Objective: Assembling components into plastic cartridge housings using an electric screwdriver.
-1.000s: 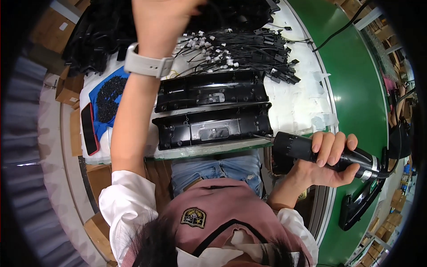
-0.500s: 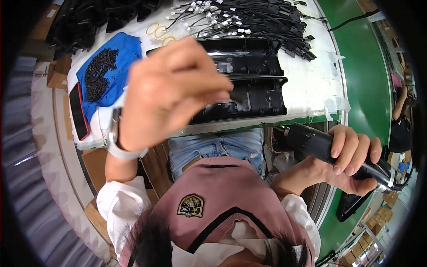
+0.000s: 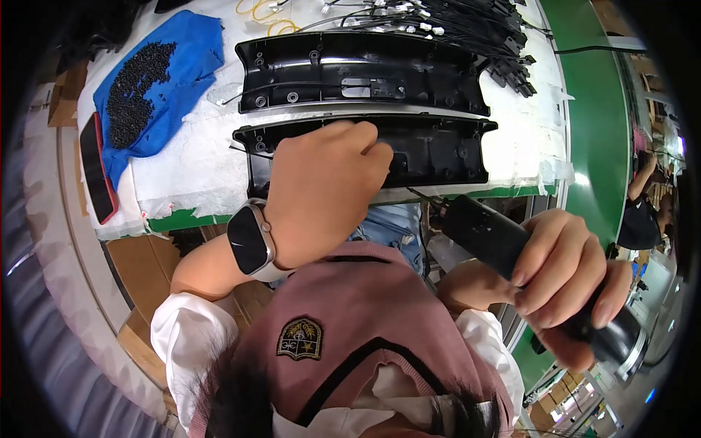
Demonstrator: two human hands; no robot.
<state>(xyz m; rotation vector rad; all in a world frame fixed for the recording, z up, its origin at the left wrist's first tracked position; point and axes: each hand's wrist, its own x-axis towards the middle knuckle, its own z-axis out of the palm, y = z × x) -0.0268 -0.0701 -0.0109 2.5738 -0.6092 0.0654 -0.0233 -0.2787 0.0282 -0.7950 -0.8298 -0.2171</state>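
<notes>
My left hand (image 3: pixel 328 186), with a watch on the wrist, is closed over the nearer black plastic shell (image 3: pixel 445 153); its fingertips and whatever they pinch are hidden beneath it. A black electric screwdriver (image 3: pixel 485 233) is wrapped in the fingers of my right hand (image 3: pixel 566 270). Its thin bit points up and left toward the shell's front edge, apart from my left hand. Just beyond lies a second, similar black shell (image 3: pixel 431 69), its hollow side up, with a thin cable (image 3: pixel 281 85) running to a rectangular part inside.
To the left, many small black screws (image 3: pixel 131 102) are heaped on a blue cloth (image 3: pixel 193 51) beside a red-edged phone (image 3: pixel 97 171). Black cables (image 3: pixel 475 36) with white connectors pile up at the back, near yellow rubber bands (image 3: pixel 281 28). A green surface (image 3: pixel 599 139) runs along the right.
My left hand has come down and right, from blurred motion above the table onto the nearer shell. My right hand has moved the screwdriver slightly left. The view has shifted a little.
</notes>
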